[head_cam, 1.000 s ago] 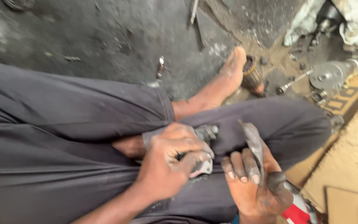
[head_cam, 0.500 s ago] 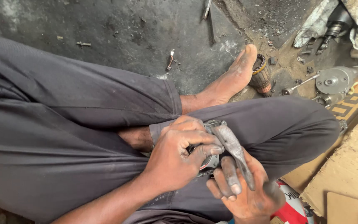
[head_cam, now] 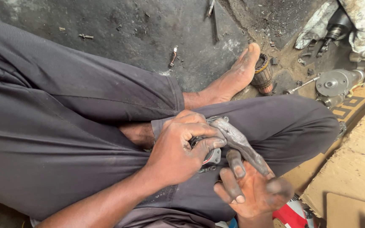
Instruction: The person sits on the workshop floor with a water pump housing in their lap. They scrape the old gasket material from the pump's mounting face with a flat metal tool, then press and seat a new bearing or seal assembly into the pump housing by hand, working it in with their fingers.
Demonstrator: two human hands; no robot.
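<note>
The left hand (head_cam: 180,150) is curled tight around a small grey metal part with a dull cast body (head_cam: 211,155), fingers wrapped over its top and thumb side pressed in, holding it against the lap of the dark grey trousers (head_cam: 77,126). Just right of that part, the right hand (head_cam: 250,192) lies palm up and mostly open, its grimy fingers (head_cam: 235,162) spread; a long, greasy grey metal arm (head_cam: 239,143) reaching out from the part rests across them, and whether the hand grips it or only supports it cannot be told. Above the part, a bare foot (head_cam: 237,78) stretches out on the blackened, oily floor (head_cam: 127,29). Beside the toes of the foot, up and right of the part, lies a copper-wound motor armature (head_cam: 263,76). Further right of the part sits a round grey metal housing with a thin shaft (head_cam: 332,84), next to sheets of brown cardboard (head_cam: 355,169).
</note>
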